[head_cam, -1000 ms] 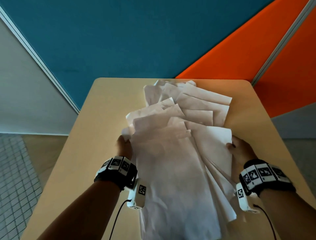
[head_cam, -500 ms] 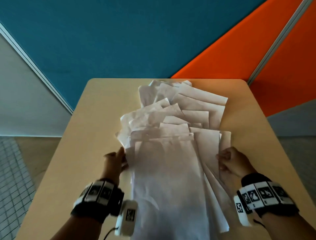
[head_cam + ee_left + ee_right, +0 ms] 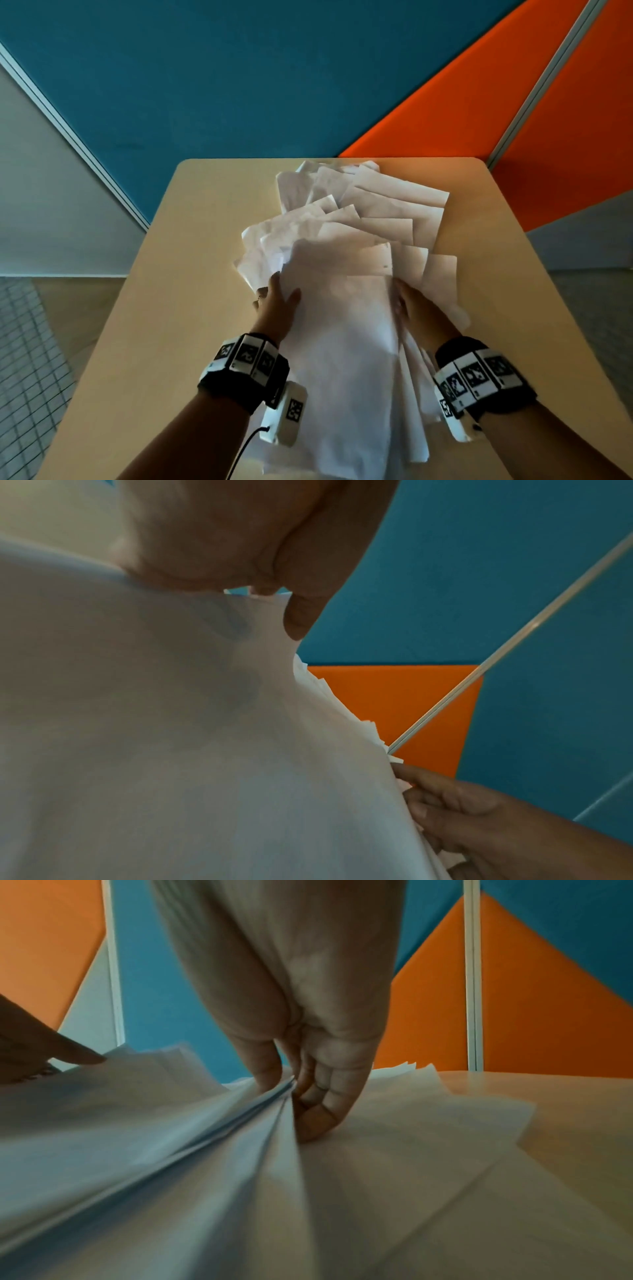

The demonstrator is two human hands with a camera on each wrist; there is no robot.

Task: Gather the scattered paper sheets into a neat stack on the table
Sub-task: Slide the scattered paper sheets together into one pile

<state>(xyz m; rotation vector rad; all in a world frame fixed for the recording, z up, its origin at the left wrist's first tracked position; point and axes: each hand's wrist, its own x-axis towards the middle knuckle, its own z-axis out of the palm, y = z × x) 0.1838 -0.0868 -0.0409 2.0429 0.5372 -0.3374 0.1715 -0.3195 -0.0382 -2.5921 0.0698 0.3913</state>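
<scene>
Several white paper sheets [image 3: 394, 205] lie fanned over the beige table [image 3: 191, 308], with a thicker bundle [image 3: 342, 325] nearest me. My left hand [image 3: 275, 301] holds the bundle's left edge, thumb [image 3: 301, 615] on the top sheet [image 3: 171, 723], the other fingers hidden beneath. My right hand [image 3: 414, 308] pinches the bundle's right edge; in the right wrist view its thumb and fingers [image 3: 298, 1093] squeeze several sheet edges [image 3: 171, 1150] together. More sheets stick out loose to the right [image 3: 442, 284] and beyond the bundle.
Bare tabletop [image 3: 565, 1110] lies on both sides of the paper. The far table edge meets blue [image 3: 239, 85] and orange [image 3: 513, 120] wall panels. A tiled floor [image 3: 27, 359] shows at the left.
Both hands have moved inward and forward along the bundle's sides. The near sheets are drawn closer together and now cover more of the fanned ones behind.
</scene>
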